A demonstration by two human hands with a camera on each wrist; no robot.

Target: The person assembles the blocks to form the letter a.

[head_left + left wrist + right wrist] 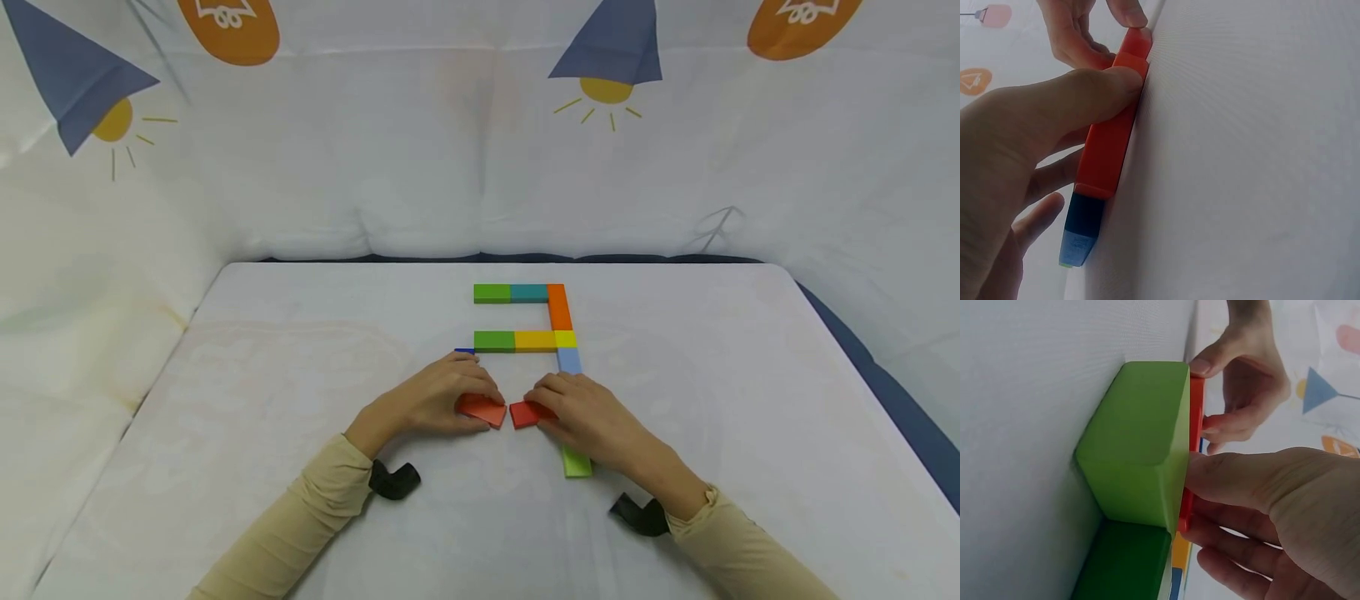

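In the head view my left hand point(435, 396) pinches an orange-red block point(482, 409) between thumb and fingers, low over the white table. Facing it, my right hand point(592, 421) grips a red block point(522, 414); the two blocks' ends nearly meet. The left wrist view shows my left thumb along the orange-red block point(1107, 147), with dark blue and light blue blocks point(1080, 240) at its near end. A lime green block point(1138, 415) stands beside my right thumb in the right wrist view, touching a dark green block point(1125, 559).
Behind the hands, flat blocks form a pattern: a far row of green point(491, 293) and teal point(528, 293), an orange side piece point(560, 308), a nearer green point(493, 342) and amber point(535, 342) row, then yellow point(566, 338) and light blue point(569, 360). White cloth hangs behind the table.
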